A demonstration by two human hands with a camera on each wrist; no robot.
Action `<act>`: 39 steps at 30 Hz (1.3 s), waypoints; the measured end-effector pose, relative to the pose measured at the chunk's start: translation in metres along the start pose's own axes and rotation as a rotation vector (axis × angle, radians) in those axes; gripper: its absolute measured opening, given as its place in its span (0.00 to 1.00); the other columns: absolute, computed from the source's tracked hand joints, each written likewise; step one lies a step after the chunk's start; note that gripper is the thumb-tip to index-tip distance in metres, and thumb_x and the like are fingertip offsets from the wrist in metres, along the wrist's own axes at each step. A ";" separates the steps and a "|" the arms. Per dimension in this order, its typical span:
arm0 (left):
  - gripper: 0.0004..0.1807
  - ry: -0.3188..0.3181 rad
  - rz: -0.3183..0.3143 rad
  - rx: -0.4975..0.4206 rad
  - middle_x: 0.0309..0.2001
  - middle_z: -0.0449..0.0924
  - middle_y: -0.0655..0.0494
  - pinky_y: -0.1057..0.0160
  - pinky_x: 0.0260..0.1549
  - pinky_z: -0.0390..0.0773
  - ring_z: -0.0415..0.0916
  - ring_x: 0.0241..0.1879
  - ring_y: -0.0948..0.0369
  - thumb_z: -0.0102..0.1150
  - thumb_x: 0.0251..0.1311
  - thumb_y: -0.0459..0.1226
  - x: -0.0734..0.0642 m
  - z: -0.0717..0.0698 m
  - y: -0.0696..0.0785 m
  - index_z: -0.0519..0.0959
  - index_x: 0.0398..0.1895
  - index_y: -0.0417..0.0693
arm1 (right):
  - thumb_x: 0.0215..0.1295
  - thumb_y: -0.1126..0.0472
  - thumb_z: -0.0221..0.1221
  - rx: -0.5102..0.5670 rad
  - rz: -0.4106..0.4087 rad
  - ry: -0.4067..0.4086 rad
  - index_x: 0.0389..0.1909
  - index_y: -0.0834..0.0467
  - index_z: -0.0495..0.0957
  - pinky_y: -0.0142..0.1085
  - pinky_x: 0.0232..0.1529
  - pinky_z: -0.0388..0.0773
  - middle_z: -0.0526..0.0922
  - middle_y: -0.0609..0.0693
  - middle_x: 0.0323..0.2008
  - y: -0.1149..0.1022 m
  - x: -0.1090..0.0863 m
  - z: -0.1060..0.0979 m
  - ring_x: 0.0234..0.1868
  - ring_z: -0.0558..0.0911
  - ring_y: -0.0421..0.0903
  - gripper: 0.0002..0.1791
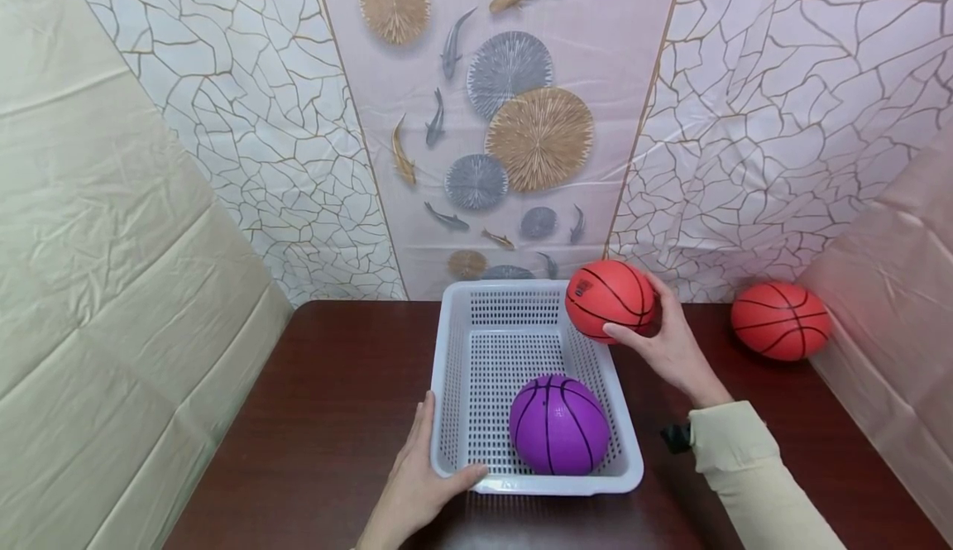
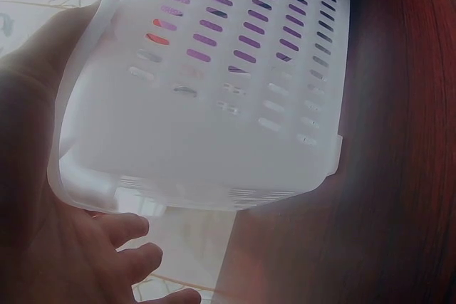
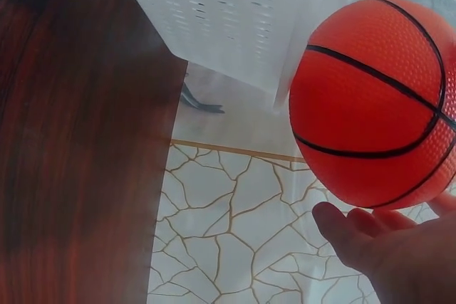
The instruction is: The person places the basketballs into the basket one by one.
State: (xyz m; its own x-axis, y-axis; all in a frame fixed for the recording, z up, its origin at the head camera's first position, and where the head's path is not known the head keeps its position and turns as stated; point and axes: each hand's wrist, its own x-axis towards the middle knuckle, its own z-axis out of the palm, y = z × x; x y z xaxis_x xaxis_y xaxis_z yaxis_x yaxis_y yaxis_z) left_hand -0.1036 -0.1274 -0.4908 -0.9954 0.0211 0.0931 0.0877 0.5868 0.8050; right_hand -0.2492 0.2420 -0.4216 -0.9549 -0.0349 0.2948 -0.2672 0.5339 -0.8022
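My right hand (image 1: pixel 673 343) holds a small red basketball (image 1: pixel 609 300) with black lines, thumb on the near side and fingers behind. The ball is over the far right corner of a white perforated plastic basket (image 1: pixel 441 368). In the right wrist view, the red ball (image 3: pixel 370 105) rests against the fingers beside the basket's outer wall (image 3: pixel 214 12). A purple basketball (image 1: pixel 558 426) lies inside the basket at its near right. My left hand (image 1: pixel 417 475) touches the basket's near left corner, fingers straight along the side, thumb over the near rim.
A second red basketball (image 1: pixel 782 320) sits at the far right of the dark wood table (image 1: pixel 328 434), against the beige cloth side wall (image 1: pixel 893 302). A patterned backdrop (image 1: pixel 476 120) with fish and round shapes hangs behind the table's far edge.
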 end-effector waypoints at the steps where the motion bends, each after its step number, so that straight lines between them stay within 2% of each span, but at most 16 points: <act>1: 0.68 -0.001 -0.001 0.003 0.76 0.43 0.49 0.34 0.61 0.59 0.49 0.72 0.44 0.69 0.37 0.68 0.000 0.000 0.000 0.40 0.79 0.63 | 0.56 0.46 0.69 -0.003 -0.001 0.001 0.78 0.49 0.40 0.62 0.59 0.67 0.54 0.61 0.71 0.000 0.000 0.000 0.65 0.63 0.61 0.58; 8: 0.67 0.000 -0.004 0.005 0.76 0.44 0.46 0.34 0.61 0.58 0.49 0.72 0.44 0.70 0.38 0.67 0.001 0.000 0.001 0.40 0.78 0.65 | 0.61 0.46 0.66 0.003 -0.002 -0.001 0.78 0.48 0.42 0.59 0.59 0.69 0.55 0.60 0.70 -0.003 -0.001 -0.003 0.63 0.66 0.58 0.53; 12: 0.67 0.001 -0.003 0.006 0.76 0.44 0.46 0.35 0.62 0.58 0.48 0.72 0.45 0.69 0.38 0.68 0.001 0.000 0.001 0.40 0.78 0.65 | 0.65 0.51 0.63 0.012 -0.062 0.006 0.77 0.47 0.46 0.60 0.58 0.68 0.57 0.60 0.69 -0.005 -0.001 -0.003 0.63 0.66 0.58 0.47; 14: 0.67 0.001 -0.003 0.006 0.76 0.44 0.46 0.35 0.62 0.58 0.48 0.72 0.45 0.69 0.38 0.68 0.001 0.000 0.000 0.41 0.78 0.64 | 0.66 0.54 0.62 0.017 -0.090 0.009 0.77 0.51 0.49 0.62 0.58 0.67 0.57 0.62 0.68 -0.015 -0.004 -0.005 0.64 0.65 0.60 0.44; 17: 0.67 0.001 -0.004 0.005 0.76 0.44 0.46 0.35 0.62 0.57 0.48 0.73 0.45 0.70 0.38 0.68 0.001 0.000 0.000 0.41 0.79 0.64 | 0.67 0.55 0.61 0.019 -0.107 0.016 0.77 0.50 0.51 0.64 0.58 0.66 0.57 0.61 0.70 -0.015 -0.005 -0.005 0.66 0.63 0.62 0.41; 19: 0.67 0.001 -0.004 0.004 0.76 0.44 0.46 0.35 0.63 0.57 0.48 0.73 0.45 0.70 0.38 0.68 0.000 0.000 0.000 0.41 0.79 0.63 | 0.67 0.55 0.61 0.024 -0.107 0.017 0.76 0.50 0.51 0.64 0.59 0.65 0.56 0.61 0.70 -0.015 -0.005 -0.006 0.67 0.62 0.63 0.41; 21: 0.67 0.001 -0.003 0.003 0.76 0.44 0.46 0.35 0.62 0.57 0.48 0.73 0.46 0.69 0.38 0.68 0.000 0.001 0.000 0.41 0.79 0.63 | 0.67 0.53 0.61 0.038 -0.108 0.019 0.76 0.46 0.52 0.62 0.59 0.65 0.56 0.59 0.71 -0.004 -0.002 -0.006 0.68 0.60 0.62 0.41; 26: 0.67 0.001 -0.002 0.003 0.76 0.44 0.46 0.35 0.62 0.58 0.48 0.73 0.46 0.70 0.38 0.67 0.000 0.001 0.000 0.41 0.79 0.63 | 0.68 0.53 0.59 0.038 -0.090 0.040 0.76 0.49 0.54 0.61 0.60 0.66 0.56 0.57 0.72 -0.002 -0.003 -0.009 0.69 0.59 0.61 0.38; 32: 0.68 0.005 -0.008 0.006 0.76 0.45 0.46 0.35 0.62 0.58 0.48 0.73 0.45 0.70 0.37 0.68 0.001 0.001 0.000 0.42 0.79 0.63 | 0.69 0.51 0.58 0.039 -0.048 0.081 0.74 0.53 0.57 0.62 0.59 0.65 0.58 0.60 0.70 -0.002 -0.005 -0.017 0.68 0.61 0.62 0.36; 39: 0.67 0.002 -0.026 -0.005 0.76 0.46 0.44 0.35 0.61 0.60 0.50 0.72 0.44 0.72 0.38 0.65 0.001 0.003 0.000 0.43 0.79 0.61 | 0.70 0.52 0.57 0.030 -0.021 0.161 0.74 0.52 0.57 0.60 0.61 0.65 0.58 0.59 0.68 0.000 -0.007 -0.031 0.68 0.60 0.59 0.35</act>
State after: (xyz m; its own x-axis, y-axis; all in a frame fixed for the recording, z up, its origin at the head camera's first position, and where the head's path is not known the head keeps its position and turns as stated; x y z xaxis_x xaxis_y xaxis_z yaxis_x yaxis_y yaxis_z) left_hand -0.1045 -0.1252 -0.4923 -0.9973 0.0038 0.0735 0.0619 0.5835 0.8098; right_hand -0.2383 0.2683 -0.4080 -0.9168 0.0912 0.3889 -0.2927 0.5093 -0.8093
